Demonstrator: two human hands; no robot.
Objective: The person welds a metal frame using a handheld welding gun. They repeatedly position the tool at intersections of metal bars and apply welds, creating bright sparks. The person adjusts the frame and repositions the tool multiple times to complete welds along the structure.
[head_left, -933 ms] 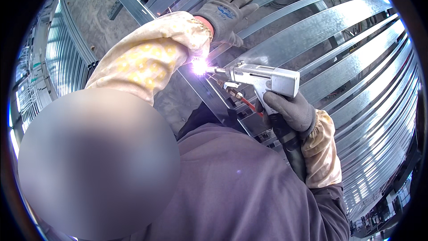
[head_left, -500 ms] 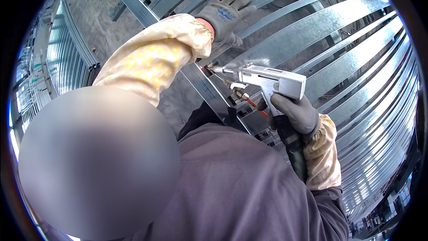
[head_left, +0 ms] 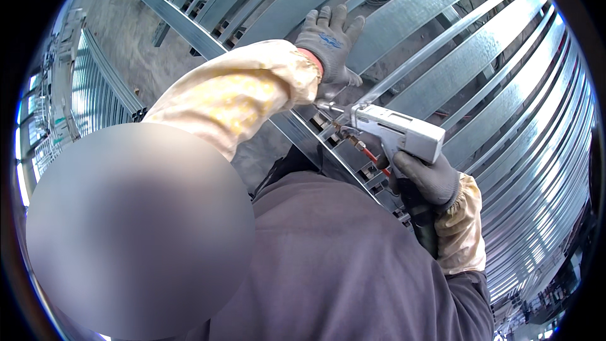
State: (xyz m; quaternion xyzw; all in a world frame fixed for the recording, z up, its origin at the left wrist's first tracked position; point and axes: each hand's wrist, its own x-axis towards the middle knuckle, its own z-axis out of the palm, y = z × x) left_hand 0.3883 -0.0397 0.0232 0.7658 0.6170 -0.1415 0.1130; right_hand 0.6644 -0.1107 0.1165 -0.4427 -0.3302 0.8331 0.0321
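My left hand [head_left: 328, 43], in a grey knit glove, lies with fingers spread on a wide galvanized metal strip [head_left: 394, 35]. Nothing is gripped in it. In a matching glove, my right hand [head_left: 430, 180] is wrapped round the dark handle of a silver pistol-shaped tool [head_left: 401, 127]. Its slim front end points left, close to the long metal rail [head_left: 180, 21] and just below my left wrist. Whether that tip touches metal cannot be made out. Beneath the tool runs an orange-red hose [head_left: 374, 156] with a brass fitting [head_left: 358, 143]. A thick black sleeve [head_left: 424, 230] hangs from the handle.
Many parallel metal strips [head_left: 442, 79] fill the right side, with narrow gaps and cross members between them. The rail runs diagonally past my body. A stack of metal profiles [head_left: 104, 79] stands at the left over the grey floor [head_left: 120, 16]. A blurred round patch covers the lower left.
Both hands and the tool now appear lower and slightly farther right in the picture. The strips and rail have shifted in view too. My left fingers now point more upward, still spread.
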